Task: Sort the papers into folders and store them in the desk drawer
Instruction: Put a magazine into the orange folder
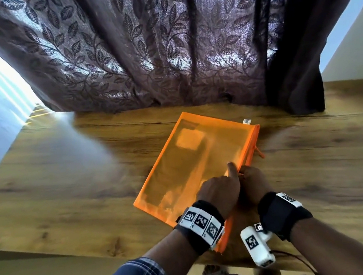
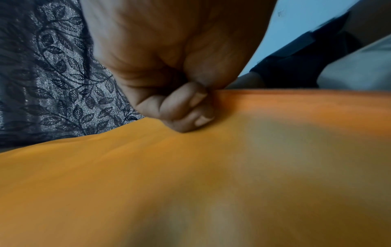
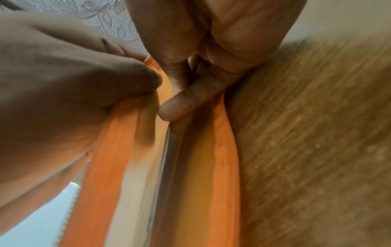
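Observation:
An orange mesh zip folder lies slanted on the wooden desk, with pale papers showing through it. My left hand rests on its near right part. The index finger points along the mesh while the other fingers curl and pinch the upper zipper band. My right hand sits right beside it at the zipper edge. In the right wrist view its curled finger hooks into the open slit, against the paper edges and the lower orange band.
A dark leaf-patterned curtain hangs over the desk's back edge just behind the folder. The orange zipper pull lies off the folder's right side, and a small pale object sits at its far corner. The desk's front edge runs below my wrists.

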`<state>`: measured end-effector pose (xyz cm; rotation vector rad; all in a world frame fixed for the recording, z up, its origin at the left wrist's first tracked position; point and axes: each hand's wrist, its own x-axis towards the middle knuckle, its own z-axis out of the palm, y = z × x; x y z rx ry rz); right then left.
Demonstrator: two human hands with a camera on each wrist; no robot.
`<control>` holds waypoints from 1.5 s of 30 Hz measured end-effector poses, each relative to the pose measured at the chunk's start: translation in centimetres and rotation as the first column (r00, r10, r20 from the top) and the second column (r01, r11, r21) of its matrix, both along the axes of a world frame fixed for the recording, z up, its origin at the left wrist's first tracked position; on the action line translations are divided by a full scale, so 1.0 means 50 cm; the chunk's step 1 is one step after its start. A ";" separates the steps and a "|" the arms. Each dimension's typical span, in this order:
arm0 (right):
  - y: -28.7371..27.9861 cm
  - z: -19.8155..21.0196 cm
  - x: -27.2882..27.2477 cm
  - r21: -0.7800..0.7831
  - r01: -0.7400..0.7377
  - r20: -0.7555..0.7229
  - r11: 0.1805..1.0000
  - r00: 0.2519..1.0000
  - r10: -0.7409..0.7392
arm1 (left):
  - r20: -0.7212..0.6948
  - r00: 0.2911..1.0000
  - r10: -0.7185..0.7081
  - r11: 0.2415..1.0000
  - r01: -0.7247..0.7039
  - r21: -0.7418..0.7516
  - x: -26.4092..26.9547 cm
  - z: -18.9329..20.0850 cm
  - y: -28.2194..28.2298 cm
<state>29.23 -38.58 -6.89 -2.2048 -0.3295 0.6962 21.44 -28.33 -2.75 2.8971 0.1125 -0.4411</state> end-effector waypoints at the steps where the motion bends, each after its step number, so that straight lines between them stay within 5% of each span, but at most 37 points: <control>1: 0.003 0.000 0.002 -0.008 -0.011 0.020 1.000 1.000 0.012 | -0.001 1.000 0.000 1.000 0.000 -0.002 0.001 -0.001 0.001; 12: -0.026 0.048 0.025 0.072 0.293 0.080 0.954 0.951 -0.298 | 0.111 0.981 0.156 0.987 -0.158 0.013 -0.042 -0.008 0.060; 15: -0.026 0.062 0.050 -0.140 0.058 0.302 0.988 0.953 -0.013 | 0.045 0.975 0.219 0.975 -0.221 0.034 -0.062 -0.028 0.079; 17: -0.015 0.068 0.054 -0.253 -0.182 0.267 0.950 0.931 0.250 | -0.013 0.973 0.230 0.972 -0.229 0.058 -0.075 -0.039 0.076; 20: -0.001 0.064 0.055 -0.468 -0.455 0.144 0.758 0.807 0.573 | -0.098 0.973 0.211 0.977 -0.205 0.063 -0.081 -0.050 0.066; 23: -0.012 0.068 0.058 -0.681 -0.456 0.107 0.573 0.712 0.694 | -0.160 0.976 0.147 0.989 -0.142 0.042 -0.079 -0.053 0.070; 28: -0.062 0.078 0.016 -0.756 -0.352 0.107 0.552 0.766 0.634 | -0.250 0.967 0.046 0.999 -0.045 0.009 -0.048 -0.050 0.089; 32: -0.130 0.068 -0.029 -0.778 -0.218 0.168 0.589 0.832 0.529 | -0.314 0.936 0.159 0.987 -0.157 0.034 -0.020 -0.047 0.056; 35: -0.189 0.069 -0.047 -0.778 -0.143 0.127 0.612 0.918 0.376 | -0.220 0.955 0.200 0.980 -0.198 0.031 -0.018 -0.052 0.008; 45: -0.394 0.066 -0.101 -0.778 -0.037 0.122 0.627 0.971 0.208 | -0.149 0.987 -0.054 0.998 0.059 0.029 -0.024 -0.089 -0.170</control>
